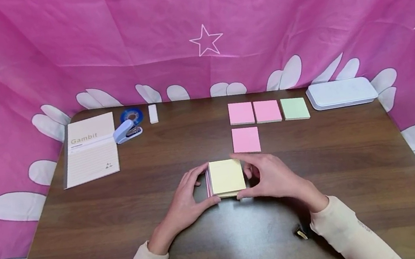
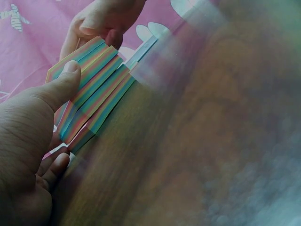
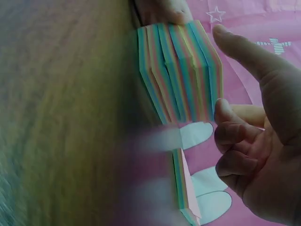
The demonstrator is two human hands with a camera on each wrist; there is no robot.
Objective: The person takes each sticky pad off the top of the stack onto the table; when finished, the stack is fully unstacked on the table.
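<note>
1. The stack is topped by a pale yellow sheet; its sides are striped in pink, blue, green and yellow.
2. Three pink pads and one light green pad are seen on the dark brown wooden table.
3. The cloth is coloured pink, with white stars and white petals.
4. The notebook is cream.

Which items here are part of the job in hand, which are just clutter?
In play:
sticky-note stack, gripped by left hand and right hand
laid-out note pads

Lying about:
notebook
stapler
tape roll
eraser
white case
</note>
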